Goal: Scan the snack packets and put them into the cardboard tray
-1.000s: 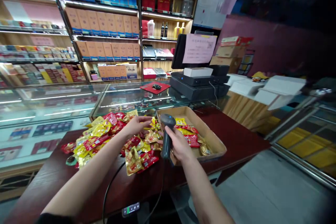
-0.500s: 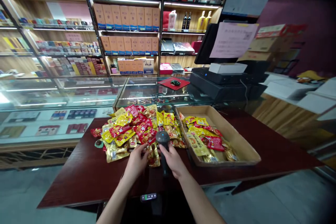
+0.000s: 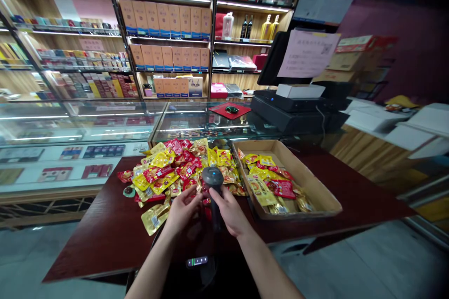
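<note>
A heap of red, yellow and gold snack packets (image 3: pixel 164 168) lies on the dark red table. In front of the heap stands a black handheld scanner (image 3: pixel 213 180), its head upward. My right hand (image 3: pixel 228 208) is wrapped round the scanner's handle. Just left of the scanner, my left hand (image 3: pixel 184 208) pinches a small shiny packet (image 3: pixel 199 186), partly hidden by the fingers and the scanner. A gold packet (image 3: pixel 154 218) lies at the heap's front left edge. To the right, a cardboard tray (image 3: pixel 315 187) holds several packets.
Behind the table is a glass display counter (image 3: pixel 115 124) with a mouse (image 3: pixel 232 109) on a red mat. A monitor (image 3: pixel 273 60) with paper on it stands at the right. Shelves of boxes and bottles line the back.
My left hand has picked up a packet from beside the scanner. The gold packet at the heap's front left has shifted toward me and tilted. The view has moved slightly.
</note>
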Tool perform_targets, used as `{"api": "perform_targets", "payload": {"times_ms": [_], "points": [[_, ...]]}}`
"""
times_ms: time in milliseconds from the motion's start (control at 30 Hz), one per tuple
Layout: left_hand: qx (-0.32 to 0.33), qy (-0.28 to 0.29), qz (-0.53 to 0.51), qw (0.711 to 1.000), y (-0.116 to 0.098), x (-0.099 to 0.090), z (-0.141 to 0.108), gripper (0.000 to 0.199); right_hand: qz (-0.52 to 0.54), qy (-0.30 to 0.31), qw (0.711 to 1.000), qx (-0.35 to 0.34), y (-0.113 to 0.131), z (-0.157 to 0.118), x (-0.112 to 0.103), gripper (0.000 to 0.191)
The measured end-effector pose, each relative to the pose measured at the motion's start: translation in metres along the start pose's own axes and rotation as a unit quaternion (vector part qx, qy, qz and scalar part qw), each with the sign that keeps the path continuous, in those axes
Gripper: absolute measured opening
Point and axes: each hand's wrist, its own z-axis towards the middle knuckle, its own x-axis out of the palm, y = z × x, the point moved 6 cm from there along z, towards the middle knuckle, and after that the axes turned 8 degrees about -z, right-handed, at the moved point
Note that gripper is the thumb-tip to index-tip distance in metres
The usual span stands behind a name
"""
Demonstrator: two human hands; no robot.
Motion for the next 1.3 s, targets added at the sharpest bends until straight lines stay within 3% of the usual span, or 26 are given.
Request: {"api": "perform_targets", "payload": {"times_ms": [167, 333, 533, 733, 833, 1033, 1300], "points": [[-0.076, 0.022, -0.180, 0.981, -0.013, 0.008, 0.001, 0.042, 0.010, 0.052, 0.999, -0.005, 0.024, 0.003, 0.015, 0.044], [-0.097, 0.023, -0.243, 0.965, -0.027, 0.009, 0.005, 0.027, -0.004, 0.037, 0.999, -0.021, 0.035, 0.010, 0.009, 0.044], [-0.094, 0.018, -0.256, 0.962, -0.038, 0.010, 0.015, 0.019, -0.006, 0.004, 1.000, -0.023, 0.035, 0.020, 0.000, 0.042], [-0.142, 0.101, -0.252, 0.952, -0.042, 0.024, 0.034, 0.020, 0.000, -0.002, 0.999, -0.038, 0.048, 0.034, 0.005, 0.038], [-0.120, 0.123, -0.222, 0.960, -0.055, 0.027, 0.049, 0.025, -0.007, 0.002, 0.998, -0.055, 0.059, 0.043, 0.007, 0.036], [-0.086, 0.088, -0.158, 0.980, -0.077, 0.028, 0.079, 0.023, -0.020, -0.004, 0.997, -0.074, 0.076, 0.059, 0.007, 0.036], [-0.059, 0.011, -0.115, 0.992, -0.078, 0.024, 0.094, 0.024, -0.056, -0.052, 0.993, -0.095, 0.067, 0.058, -0.002, 0.044]]}}
